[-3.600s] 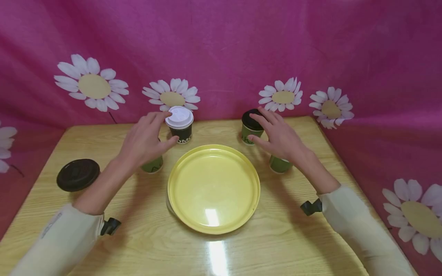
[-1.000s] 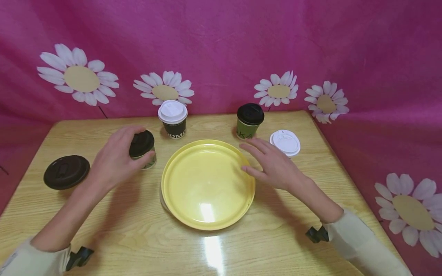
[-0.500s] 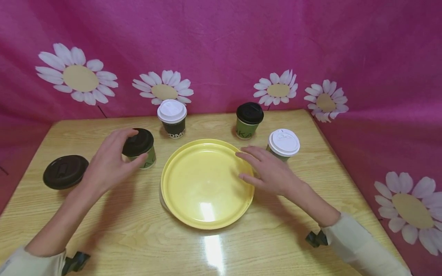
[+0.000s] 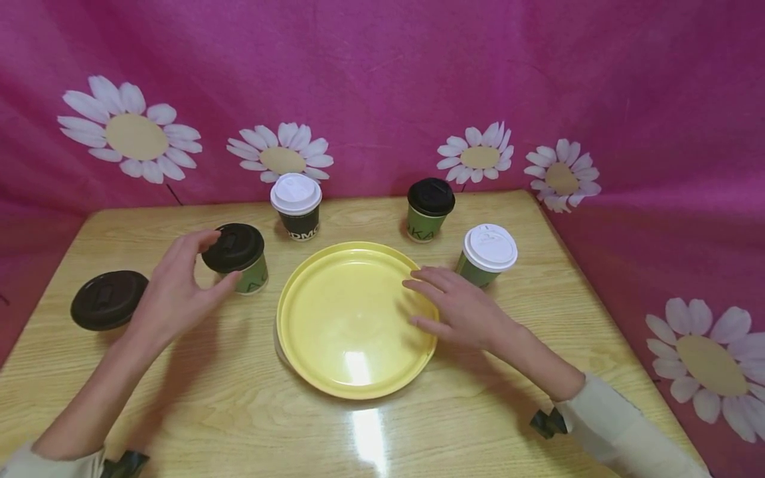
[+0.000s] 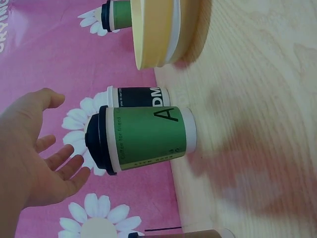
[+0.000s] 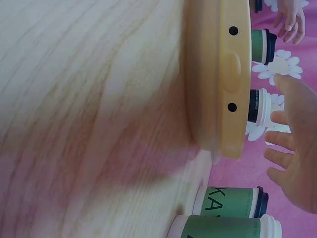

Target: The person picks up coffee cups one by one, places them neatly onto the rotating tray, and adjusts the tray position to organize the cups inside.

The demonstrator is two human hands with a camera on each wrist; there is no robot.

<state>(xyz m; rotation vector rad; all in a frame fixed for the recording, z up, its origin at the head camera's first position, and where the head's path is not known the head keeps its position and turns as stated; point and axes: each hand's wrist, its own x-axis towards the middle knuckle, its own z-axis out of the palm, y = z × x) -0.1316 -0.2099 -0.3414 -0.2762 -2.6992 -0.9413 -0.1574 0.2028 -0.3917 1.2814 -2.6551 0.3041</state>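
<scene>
My left hand hovers beside a green paper coffee cup with a black lid, thumb and fingers spread around its near side without gripping it. The left wrist view has the hand apart from this cup. Over the right rim of a round yellow tray floats my right hand, fingers loosely bent and holding nothing. Just behind it stands a green cup with a white lid. In the right wrist view the hand is raised above the level of the tray's side.
A dark cup with a white lid stands at the back left, and a green cup with a black lid at the back right. A brown-lidded cup is at far left, partly behind my arm. A pink flowered curtain borders the wooden table.
Both hands have come back from the far cups. Lately my left hand drew left off the black-lidded green cup, and my right hand slid nearer over the tray rim, uncovering the white-lidded green cup.
</scene>
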